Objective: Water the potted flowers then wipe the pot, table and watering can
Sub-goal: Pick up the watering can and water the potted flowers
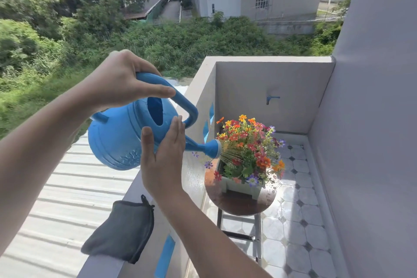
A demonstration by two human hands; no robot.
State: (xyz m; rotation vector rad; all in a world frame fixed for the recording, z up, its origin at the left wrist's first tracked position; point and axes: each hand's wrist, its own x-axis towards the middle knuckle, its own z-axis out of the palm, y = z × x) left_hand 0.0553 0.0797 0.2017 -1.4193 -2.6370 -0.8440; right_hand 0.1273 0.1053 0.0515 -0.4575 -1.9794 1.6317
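Note:
My left hand (pixel 121 79) grips the top handle of a blue watering can (pixel 117 140), which is tilted to the right. My right hand (pixel 163 156) presses flat, fingers straight, against the can's side near the spout. Thin streams of water fall from the spout's rose (pixel 214 148) onto the orange, red and purple flowers (pixel 248 149). The flowers stand in a white square pot (pixel 241 186) on a small round brown table (pixel 239 204). A dark grey cloth (pixel 121 235) lies on the balcony wall below my right forearm.
The balcony wall ledge (pixel 198 92) runs between me and the table. A blue tap (pixel 272 98) sticks out of the far wall. The tiled floor (pixel 293 221) around the table looks wet. A corrugated roof (pixel 56 198) lies beyond the wall at left.

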